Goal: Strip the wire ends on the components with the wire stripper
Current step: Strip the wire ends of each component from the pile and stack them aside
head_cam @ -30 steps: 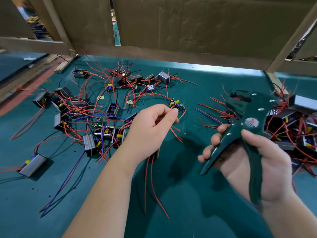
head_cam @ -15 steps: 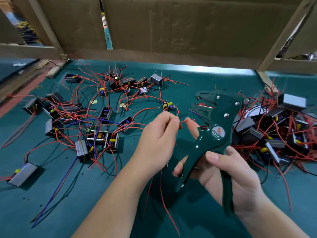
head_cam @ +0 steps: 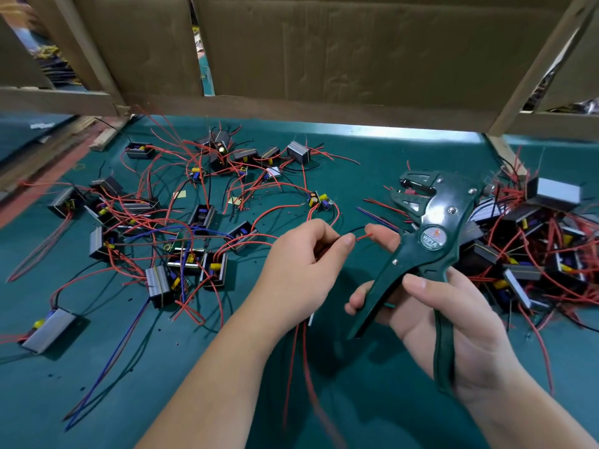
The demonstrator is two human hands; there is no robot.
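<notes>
**Above the tabletop centre: wire end and stripper position**

Above the green tabletop, the left hand is pinching a red wire between thumb and forefinger. A short end of the wire is projecting to the right, past the fingertips. More red leads are hanging down from under this hand.

The right hand is gripping the wire stripper round its two dark green handles, which are standing spread apart. The thumb is lying across the front of the tool. One finger is reaching out behind the tool, and its tip is sitting just beside the wire end. The jaws are pointing up and to the left, standing apart and holding nothing. They are sitting above and to the right of the wire end, not touching it.

Loose components with red, blue and black leads are lying scattered on the tabletop to the left of the hands. A denser pile of components is lying to the right, behind the stripper. A cardboard wall is standing along the far edge.
</notes>
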